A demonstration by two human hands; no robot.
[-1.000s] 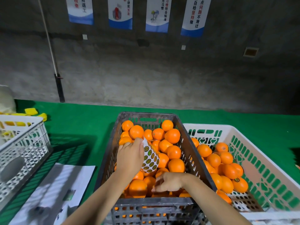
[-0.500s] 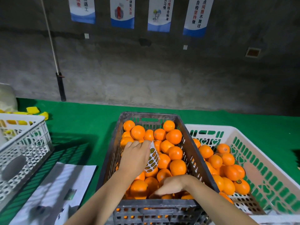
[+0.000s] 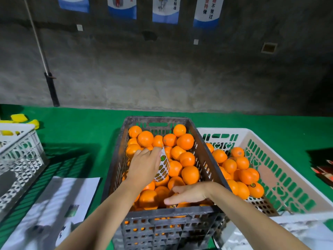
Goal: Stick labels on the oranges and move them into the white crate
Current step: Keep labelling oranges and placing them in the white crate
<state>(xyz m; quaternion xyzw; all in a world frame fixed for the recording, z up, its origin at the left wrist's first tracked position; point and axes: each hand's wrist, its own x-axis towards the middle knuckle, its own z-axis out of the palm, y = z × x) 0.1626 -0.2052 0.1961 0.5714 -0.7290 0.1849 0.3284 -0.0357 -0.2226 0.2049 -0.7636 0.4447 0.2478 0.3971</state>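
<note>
- The left hand (image 3: 144,166) hovers over the middle of the dark grey crate (image 3: 115,170), fingers closed on a white sheet of labels (image 3: 163,167) that hangs down at its 3 o'clock side; the labels are small round dots, green and yellow with dark marks, set in rows.
- The oranges (image 3: 182,159) in the grey crate are bright, smooth and round, heaped nearly to the rim and touching one another; most show bare peel.
- The right hand (image 3: 189,194) lies low at the crate's 6 o'clock end, palm down on the fruit, fingers pointing toward 9 o'clock; whether it grips an orange under the palm I cannot tell. A small dark label peeps out just below its fingertips.
- The white crate (image 3: 292,179) stands just beside the grey one at 3 o'clock, walls touching or nearly so. Oranges fill its left part, and one at the heap's 5 o'clock edge carries a round green label (image 3: 252,185).
</note>
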